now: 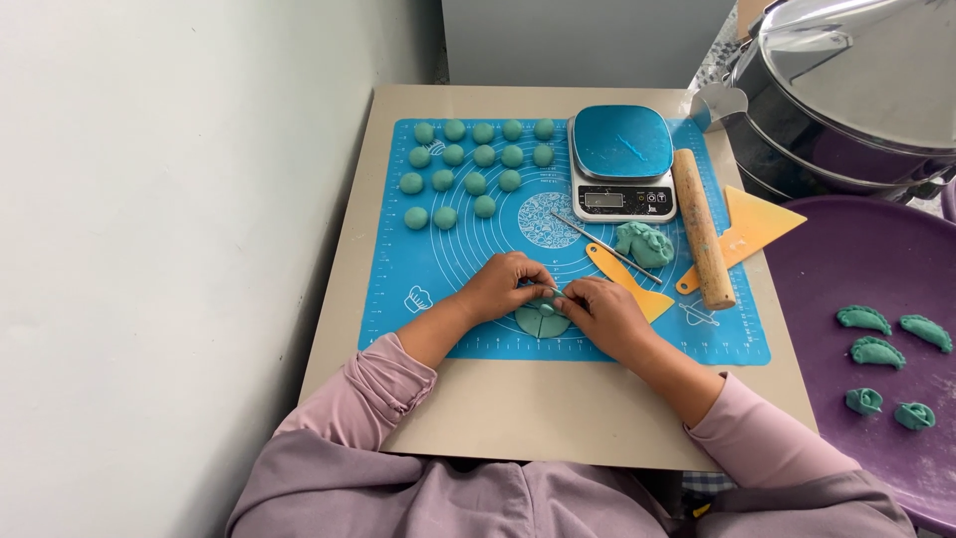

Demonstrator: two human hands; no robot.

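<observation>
A: Both hands meeting near the front edge of the blue mat (418, 269), a little right of its middle. Left hand (503, 286) and right hand (600, 309) pressing in on a flat green dough disc (541, 319), fingertips pinching a small green piece at its top rim.

B: Disc lying flat on the mat, then?

A: Lying flat, half hidden under the fingers. Probably being kept on the mat so the soft dough holds its round shape while the rim is being worked. Hard to tell whether anything thin is also being held between the fingers.

B: And the green balls (473, 169)?

A: Sitting in rows at the far left corner of the mat, apart from one another, likely to avoid sticking. Well away from the hands.

B: Tools?

A: Lying just right of the hands, within easy reach: a thin metal rod (597, 244), a yellow spatula (627, 281), a wooden rolling pin (702, 227) running along the right side, a yellow scraper (752, 227) hanging over the right edge. A shaped green lump (644, 242) resting between rod and pin. A kitchen scale (622, 159) standing at the far edge.

B: Finished pieces?

A: Folded green dumplings (881, 351) resting spaced apart on a purple tray (846, 259) off the table's right edge, below a steel steamer (846, 100).
</observation>
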